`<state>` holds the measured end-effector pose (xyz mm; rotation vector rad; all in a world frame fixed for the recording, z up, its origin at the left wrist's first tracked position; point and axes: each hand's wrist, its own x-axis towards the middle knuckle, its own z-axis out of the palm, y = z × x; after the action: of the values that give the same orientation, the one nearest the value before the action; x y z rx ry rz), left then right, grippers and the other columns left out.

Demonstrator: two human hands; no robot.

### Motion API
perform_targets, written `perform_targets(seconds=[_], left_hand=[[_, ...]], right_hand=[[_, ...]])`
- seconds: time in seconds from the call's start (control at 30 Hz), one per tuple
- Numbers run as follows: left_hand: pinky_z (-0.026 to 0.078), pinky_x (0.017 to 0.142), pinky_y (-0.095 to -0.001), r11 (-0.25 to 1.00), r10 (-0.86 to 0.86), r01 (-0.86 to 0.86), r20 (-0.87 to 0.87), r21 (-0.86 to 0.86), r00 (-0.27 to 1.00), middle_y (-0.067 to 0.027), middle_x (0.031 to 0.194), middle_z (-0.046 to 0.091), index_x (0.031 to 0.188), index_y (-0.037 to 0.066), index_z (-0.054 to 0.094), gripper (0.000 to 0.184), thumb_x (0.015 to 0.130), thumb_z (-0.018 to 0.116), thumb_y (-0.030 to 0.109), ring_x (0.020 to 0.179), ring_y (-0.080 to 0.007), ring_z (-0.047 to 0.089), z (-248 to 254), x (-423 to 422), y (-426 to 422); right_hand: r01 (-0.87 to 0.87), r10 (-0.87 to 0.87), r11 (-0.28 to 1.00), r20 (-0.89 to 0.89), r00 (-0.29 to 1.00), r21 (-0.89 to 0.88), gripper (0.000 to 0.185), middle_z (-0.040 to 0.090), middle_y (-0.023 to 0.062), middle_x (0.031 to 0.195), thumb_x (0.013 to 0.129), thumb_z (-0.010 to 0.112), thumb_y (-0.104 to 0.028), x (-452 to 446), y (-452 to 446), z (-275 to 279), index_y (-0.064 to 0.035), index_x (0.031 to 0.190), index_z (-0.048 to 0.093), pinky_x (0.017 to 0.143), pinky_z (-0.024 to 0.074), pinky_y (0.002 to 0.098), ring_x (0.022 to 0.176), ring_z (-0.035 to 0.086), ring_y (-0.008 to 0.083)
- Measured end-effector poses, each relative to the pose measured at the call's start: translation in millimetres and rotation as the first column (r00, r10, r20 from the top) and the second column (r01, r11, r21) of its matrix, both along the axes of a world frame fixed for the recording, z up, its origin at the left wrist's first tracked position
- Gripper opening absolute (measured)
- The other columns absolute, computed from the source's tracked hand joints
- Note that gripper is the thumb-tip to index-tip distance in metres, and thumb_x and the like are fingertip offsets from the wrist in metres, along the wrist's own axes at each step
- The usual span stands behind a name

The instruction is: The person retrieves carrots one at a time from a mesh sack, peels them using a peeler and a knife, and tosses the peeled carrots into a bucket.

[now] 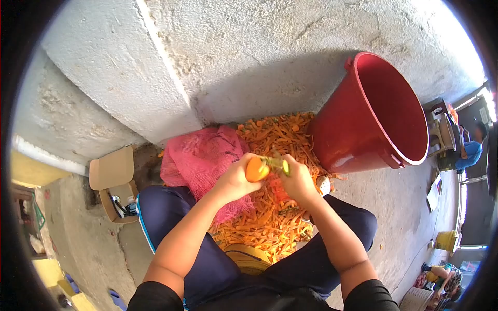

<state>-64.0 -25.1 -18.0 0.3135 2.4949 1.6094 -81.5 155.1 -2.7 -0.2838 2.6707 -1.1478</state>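
My left hand [236,180] is closed around a thick orange carrot [254,170], its cut or stem end turned toward my other hand. In my right hand [300,179] is a small yellow-green tool [286,167]; its working end is blurred near the carrot, so its exact kind is unclear. Both hands are above a heap of orange peelings [275,217] between my legs. A pink mesh sack [199,158] lies against the heap, to the left of my left hand. Something red and netlike shows below my hands, partly hidden.
A tall red bucket [342,127] stands at the right by the rough white wall [249,57]. An open cardboard box [111,171] with small items is at the left. Far right are two people, one in a blue shirt [471,153], and a yellow container [447,240].
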Motion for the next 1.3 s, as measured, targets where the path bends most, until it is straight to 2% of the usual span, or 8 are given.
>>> perform_targets(seconds=[0.2, 0.7, 0.8, 0.9, 1.0, 1.1, 1.2, 1.3], left_hand=[[0.045, 0.07, -0.0287, 0.988, 0.123, -0.119, 0.035, -0.1, 0.992, -0.0112, 0.085, 0.059, 0.102, 0.004, 0.049, 0.047, 0.062, 0.071, 0.012, 0.078, -0.019, 0.059, 2, -8, -3], [0.045, 0.069, -0.0306, 0.988, -0.152, 0.152, 0.058, -0.008, 0.987, -0.013, 0.085, 0.059, 0.099, 0.004, 0.051, 0.046, 0.058, 0.07, 0.008, 0.077, -0.0246, 0.059, 9, -5, -4], [0.045, 0.068, -0.0308, 0.99, -0.138, 0.138, -0.009, -0.034, 0.99, -0.0132, 0.085, 0.059, 0.099, 0.004, 0.051, 0.045, 0.058, 0.07, 0.01, 0.076, -0.0256, 0.059, 8, -3, -4], [0.045, 0.067, -0.0308, 0.941, -0.107, 0.011, -0.267, -0.338, 0.958, -0.0137, 0.082, 0.059, 0.099, 0.004, 0.05, 0.045, 0.059, 0.069, 0.012, 0.074, -0.0255, 0.059, 5, 3, -5], [0.046, 0.063, -0.0359, 0.934, -0.142, 0.091, -0.125, -0.345, 0.982, -0.0155, 0.077, 0.059, 0.098, 0.006, 0.05, 0.043, 0.06, 0.068, 0.015, 0.073, -0.0302, 0.058, 10, 2, -8], [0.046, 0.063, -0.0379, 0.946, -0.3, 0.306, 0.067, -0.104, 0.951, -0.0159, 0.074, 0.058, 0.099, 0.006, 0.05, 0.046, 0.058, 0.069, 0.016, 0.071, -0.03, 0.058, 17, 0, -12], [0.046, 0.064, -0.0378, 0.959, -0.271, 0.276, 0.09, -0.056, 0.958, -0.015, 0.075, 0.058, 0.099, 0.007, 0.052, 0.047, 0.057, 0.07, 0.017, 0.072, -0.029, 0.058, 14, 3, -8], [0.047, 0.068, -0.0359, 0.869, -0.424, 0.315, -0.247, -0.382, 0.871, -0.0117, 0.081, 0.058, 0.097, 0.007, 0.054, 0.046, 0.057, 0.072, 0.018, 0.075, -0.0272, 0.058, 6, 5, -7]], right_hand=[[-0.272, 0.269, 0.96, 0.044, 0.962, 0.072, 0.019, 0.056, 0.0222, 0.073, 0.076, 0.052, -0.017, -2, 13, 2, -0.0042, 0.09, 0.051, 0.063, 0.0417, 0.0443, 0.072, 0.054, 0.0388], [-0.323, 0.314, 0.946, 0.147, 0.938, 0.039, 0.018, 0.056, 0.0204, 0.074, 0.075, 0.054, -0.018, 2, 3, -12, -0.0011, 0.083, 0.054, 0.063, 0.0415, 0.0414, 0.073, 0.054, 0.0362], [-0.313, 0.302, 0.949, 0.162, 0.939, 0.045, 0.019, 0.057, 0.0224, 0.076, 0.075, 0.048, -0.017, 2, 4, -20, -0.0008, 0.082, 0.055, 0.066, 0.0425, 0.0428, 0.076, 0.055, 0.0381], [-0.272, 0.262, 0.961, 0.175, 0.949, 0.039, 0.019, 0.057, 0.0219, 0.076, 0.074, 0.048, -0.017, 7, 3, -19, -0.0005, 0.081, 0.055, 0.065, 0.0425, 0.0424, 0.075, 0.055, 0.038], [-0.298, 0.299, 0.954, 0.142, 0.944, -0.027, 0.016, 0.057, 0.021, 0.075, 0.074, 0.049, -0.014, 9, 1, -36, -0.0004, 0.081, 0.054, 0.064, 0.0428, 0.0412, 0.074, 0.055, 0.0373], [-0.43, 0.436, 0.898, 0.042, 0.899, -0.093, 0.013, 0.057, 0.0196, 0.074, 0.072, 0.051, -0.011, 6, 6, -46, -0.0011, 0.081, 0.053, 0.063, 0.0434, 0.0399, 0.073, 0.054, 0.0365], [-0.378, 0.381, 0.911, -0.014, 0.925, -0.165, 0.012, 0.057, 0.0171, 0.072, 0.071, 0.054, -0.011, 7, 6, -44, -0.0014, 0.078, 0.053, 0.062, 0.0439, 0.038, 0.07, 0.056, 0.0335], [-0.257, 0.321, 0.922, 0.202, 0.925, -0.29, 0.013, 0.058, 0.0154, 0.07, 0.07, 0.056, -0.012, -4, 10, -67, -0.0019, 0.077, 0.054, 0.061, 0.044, 0.0367, 0.068, 0.057, 0.0295]])
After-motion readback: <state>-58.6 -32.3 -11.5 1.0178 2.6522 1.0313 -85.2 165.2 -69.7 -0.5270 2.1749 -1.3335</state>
